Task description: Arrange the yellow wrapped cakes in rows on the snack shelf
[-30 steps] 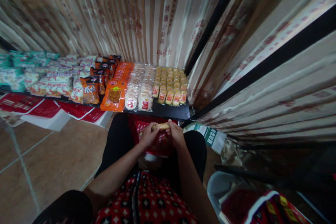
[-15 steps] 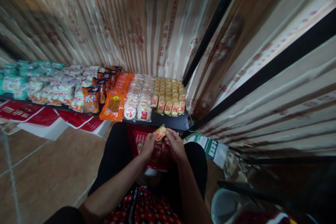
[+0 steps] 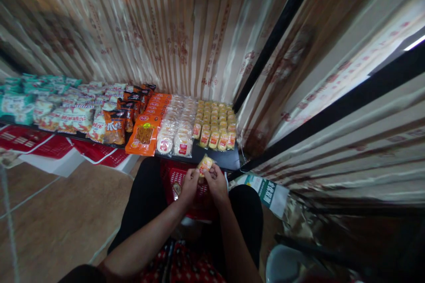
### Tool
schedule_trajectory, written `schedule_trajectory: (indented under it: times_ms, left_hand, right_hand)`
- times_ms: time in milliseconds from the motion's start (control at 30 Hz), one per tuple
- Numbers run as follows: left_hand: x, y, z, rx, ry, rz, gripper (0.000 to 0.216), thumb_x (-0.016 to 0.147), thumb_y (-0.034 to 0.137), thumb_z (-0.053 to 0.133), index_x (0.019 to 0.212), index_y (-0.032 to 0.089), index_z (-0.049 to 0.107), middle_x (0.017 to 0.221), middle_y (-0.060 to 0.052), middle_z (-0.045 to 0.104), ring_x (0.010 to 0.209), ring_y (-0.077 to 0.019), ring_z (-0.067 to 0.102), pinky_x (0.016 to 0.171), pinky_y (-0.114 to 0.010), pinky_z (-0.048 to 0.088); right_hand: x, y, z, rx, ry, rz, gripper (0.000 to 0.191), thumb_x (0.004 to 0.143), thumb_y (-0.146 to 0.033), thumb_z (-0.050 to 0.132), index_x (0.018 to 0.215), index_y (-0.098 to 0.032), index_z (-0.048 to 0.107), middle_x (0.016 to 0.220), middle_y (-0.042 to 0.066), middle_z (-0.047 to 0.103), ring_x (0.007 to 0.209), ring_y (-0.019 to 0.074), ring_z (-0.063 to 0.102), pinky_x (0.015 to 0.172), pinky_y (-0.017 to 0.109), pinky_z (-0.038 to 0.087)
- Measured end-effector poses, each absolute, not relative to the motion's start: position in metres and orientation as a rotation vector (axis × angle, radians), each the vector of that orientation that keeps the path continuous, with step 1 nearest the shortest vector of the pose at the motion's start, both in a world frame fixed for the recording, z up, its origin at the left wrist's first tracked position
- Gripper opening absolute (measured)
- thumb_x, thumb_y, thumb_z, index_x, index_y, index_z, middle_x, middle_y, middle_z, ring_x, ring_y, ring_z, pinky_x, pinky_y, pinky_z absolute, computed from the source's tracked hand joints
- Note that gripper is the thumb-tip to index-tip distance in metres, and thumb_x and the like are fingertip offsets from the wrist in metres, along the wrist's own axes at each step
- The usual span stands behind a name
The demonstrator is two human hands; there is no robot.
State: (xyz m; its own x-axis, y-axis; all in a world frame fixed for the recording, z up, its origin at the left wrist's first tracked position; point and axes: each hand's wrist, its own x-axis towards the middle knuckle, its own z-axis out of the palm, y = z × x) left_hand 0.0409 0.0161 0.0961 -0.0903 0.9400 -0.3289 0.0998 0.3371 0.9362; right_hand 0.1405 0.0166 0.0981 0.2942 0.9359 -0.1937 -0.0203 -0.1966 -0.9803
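Observation:
A small yellow wrapped snack (image 3: 206,164) with an orange-red label is held between my two hands, just in front of the black shelf's (image 3: 212,156) edge. My left hand (image 3: 190,184) grips its left side. On its right side, the thumb and fingers of my right hand (image 3: 215,181) are closed. Below them a red plastic basket (image 3: 175,177) sits between my knees; its contents are mostly hidden by my hands. Rows of like yellow snacks (image 3: 215,124) stand at the shelf's right end, beside round white packaged crackers (image 3: 175,135).
Farther left on the shelf are orange snack bags (image 3: 143,135), dark-orange bags (image 3: 115,126), white bags (image 3: 63,112) and teal bags (image 3: 20,101). Black metal posts (image 3: 275,31) rise at the right before striped sheeting (image 3: 186,17). A white bucket (image 3: 282,263) stands at lower right.
The snack has turned more upright in my hands and its label faces up. My right fingers have shifted onto its lower right side. The view has tilted slightly.

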Motion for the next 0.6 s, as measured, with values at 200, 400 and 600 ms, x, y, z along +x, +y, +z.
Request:
schedule_trajectory:
  times_ms: [200,400,600]
  left_hand:
    - [0.034,0.020,0.108,1.364,1.649,1.060,0.025,0.082,0.018,0.042,0.102,0.017,0.057,0.102,-0.008,0.059,0.098,-0.0175,0.057,0.090,-0.033,0.045]
    - [0.034,0.029,0.115,1.498,1.555,1.153,0.030,0.084,0.018,0.037,0.106,0.015,0.057,0.111,-0.011,0.055,0.108,-0.0181,0.052,0.098,-0.034,0.041]
    - [0.041,0.039,0.121,1.554,1.530,1.175,0.033,0.087,0.021,0.035,0.109,0.015,0.058,0.123,-0.011,0.051,0.120,-0.0189,0.046,0.107,-0.036,0.034]
  right_hand:
    - [0.145,0.037,0.105,-1.640,-0.984,0.892,0.047,0.069,-0.043,0.061,0.108,-0.019,0.053,0.083,0.004,0.068,0.067,0.0175,0.064,0.063,0.029,0.051]
    - [0.144,0.059,0.121,-1.685,-1.119,0.698,0.042,0.071,-0.043,0.059,0.104,-0.018,0.052,0.088,0.007,0.068,0.070,0.0176,0.063,0.069,0.031,0.049]
    - [0.141,0.076,0.135,-1.728,-1.289,0.527,0.034,0.076,-0.042,0.054,0.099,-0.018,0.054,0.089,0.007,0.068,0.074,0.0189,0.063,0.070,0.030,0.047]
